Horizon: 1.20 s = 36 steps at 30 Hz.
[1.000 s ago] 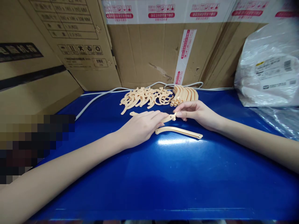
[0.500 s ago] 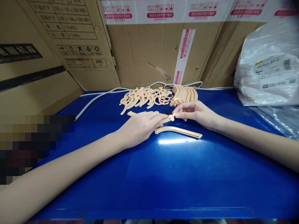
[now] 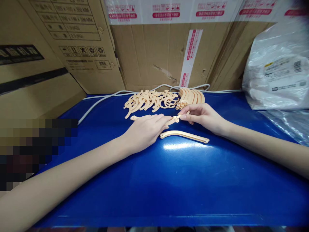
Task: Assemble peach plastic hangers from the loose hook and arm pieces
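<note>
My left hand (image 3: 146, 133) is closed over a curved beige plastic hanger arm (image 3: 171, 121), whose left tip pokes out beyond the knuckles. Between thumb and fingers my right hand (image 3: 204, 117) pinches a thin beige hanger hook (image 3: 179, 117). The hook meets the arm's right end at a small round joint; my fingers hide much of both parts. Just in front of my hands, another slim curved hanger arm (image 3: 184, 134) with holes at its ends lies on the blue table (image 3: 169, 183).
Behind my hands lies a loose heap of beige hooks (image 3: 149, 100), beside a neat row of curved arms (image 3: 193, 96). A white cable (image 3: 101, 96) runs along the back. Cardboard boxes (image 3: 156, 54) wall the rear and left; a plastic-wrapped package (image 3: 277, 71) stands right.
The joined end between my hands has shifted slightly left, and more of the hanger arm shows past my left fingertips. Both hands keep their grip.
</note>
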Tool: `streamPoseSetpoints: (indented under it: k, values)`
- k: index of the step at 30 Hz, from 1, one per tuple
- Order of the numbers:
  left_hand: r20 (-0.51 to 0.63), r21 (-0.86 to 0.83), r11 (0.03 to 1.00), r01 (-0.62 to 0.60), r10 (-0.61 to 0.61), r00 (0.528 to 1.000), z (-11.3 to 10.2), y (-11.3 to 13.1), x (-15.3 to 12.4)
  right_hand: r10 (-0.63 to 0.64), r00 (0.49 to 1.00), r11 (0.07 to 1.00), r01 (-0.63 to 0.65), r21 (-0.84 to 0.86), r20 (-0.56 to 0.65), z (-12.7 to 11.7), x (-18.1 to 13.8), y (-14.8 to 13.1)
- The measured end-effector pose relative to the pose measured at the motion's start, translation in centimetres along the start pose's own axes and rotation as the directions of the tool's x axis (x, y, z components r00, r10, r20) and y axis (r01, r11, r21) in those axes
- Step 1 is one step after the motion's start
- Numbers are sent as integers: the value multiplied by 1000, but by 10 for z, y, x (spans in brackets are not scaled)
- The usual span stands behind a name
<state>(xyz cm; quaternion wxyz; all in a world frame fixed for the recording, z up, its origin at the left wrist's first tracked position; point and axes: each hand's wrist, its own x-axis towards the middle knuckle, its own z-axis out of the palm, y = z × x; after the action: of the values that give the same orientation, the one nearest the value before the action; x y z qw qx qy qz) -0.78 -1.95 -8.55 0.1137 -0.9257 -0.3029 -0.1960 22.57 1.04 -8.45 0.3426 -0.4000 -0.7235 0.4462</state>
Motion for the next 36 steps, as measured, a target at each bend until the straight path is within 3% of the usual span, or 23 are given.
streamPoseSetpoints:
  k: [8,31,36]
  values:
    - [46,65,998,13,-16,999,0,1,-1,-48,999,997,47,-65,-13,2,0,-1]
    - [165,53,998,25,-33,986,-2,2,1,-165,980,957,187,-222,112,2,-3,0]
    - [210,-8,994,107,-104,972,-2,2,2,-239,960,907,274,-320,144,5,-5,-3]
